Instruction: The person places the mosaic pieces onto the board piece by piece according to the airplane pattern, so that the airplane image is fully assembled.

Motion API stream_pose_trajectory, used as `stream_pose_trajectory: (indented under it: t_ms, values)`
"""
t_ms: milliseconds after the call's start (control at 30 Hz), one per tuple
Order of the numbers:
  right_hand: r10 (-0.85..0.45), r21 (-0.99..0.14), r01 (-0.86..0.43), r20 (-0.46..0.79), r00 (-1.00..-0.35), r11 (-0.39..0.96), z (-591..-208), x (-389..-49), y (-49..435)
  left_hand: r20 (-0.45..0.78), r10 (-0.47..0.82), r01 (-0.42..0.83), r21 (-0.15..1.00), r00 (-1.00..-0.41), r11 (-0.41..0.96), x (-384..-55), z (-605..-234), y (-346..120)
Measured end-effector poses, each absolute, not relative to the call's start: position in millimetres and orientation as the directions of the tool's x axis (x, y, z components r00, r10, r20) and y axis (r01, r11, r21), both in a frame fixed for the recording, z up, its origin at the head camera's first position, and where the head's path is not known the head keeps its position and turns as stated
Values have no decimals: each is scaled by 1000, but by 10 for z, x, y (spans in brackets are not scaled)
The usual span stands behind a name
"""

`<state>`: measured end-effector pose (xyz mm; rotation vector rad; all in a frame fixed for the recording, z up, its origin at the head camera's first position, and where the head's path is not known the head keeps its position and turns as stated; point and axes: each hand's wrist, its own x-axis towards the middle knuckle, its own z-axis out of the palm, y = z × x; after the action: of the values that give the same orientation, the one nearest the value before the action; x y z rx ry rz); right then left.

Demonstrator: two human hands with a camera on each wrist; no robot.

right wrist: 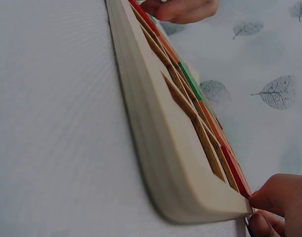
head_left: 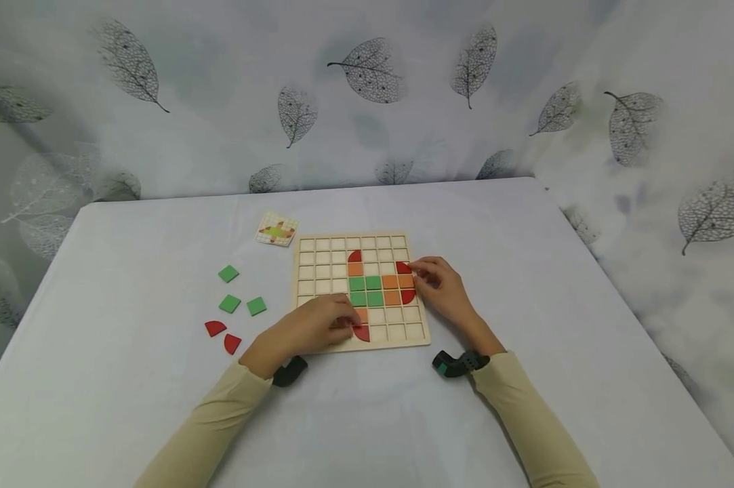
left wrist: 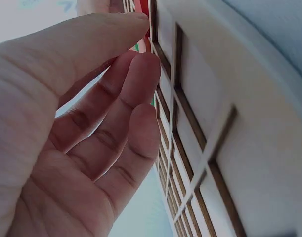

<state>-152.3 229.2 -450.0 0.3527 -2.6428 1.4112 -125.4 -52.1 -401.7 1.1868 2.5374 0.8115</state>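
A pale wooden grid board (head_left: 321,256) lies on the table with red, orange and green tiles in its cells. At the board's front edge, my left hand (head_left: 318,324) touches a red quarter-circle tile (head_left: 362,333) with its thumb side. In the left wrist view, that hand's other fingers (left wrist: 143,79) are loosely bent beside the grid; the index finger is mostly hidden. My right hand (head_left: 441,287) grips the board's right edge between thumb and fingers, close to another red quarter-circle (head_left: 403,268). Green squares (head_left: 373,298) fill the middle cells, with orange squares (head_left: 390,281) beside them.
Left of the board lie loose green squares (head_left: 229,303) and red quarter-circles (head_left: 215,328). A small pattern card (head_left: 276,229) lies beyond the board's far left corner. The white-covered table (head_left: 525,237) meets a leaf-print cloth (head_left: 220,102) behind.
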Motion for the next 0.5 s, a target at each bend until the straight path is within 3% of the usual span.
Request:
stream_pose_trajectory:
  t_ms: [500]
  values:
    - [-136, -794, -253, 214, -967, 552, -4501, -1510, 2279, 55, 659, 594, 495, -750, 634, -1134, -3888, -794]
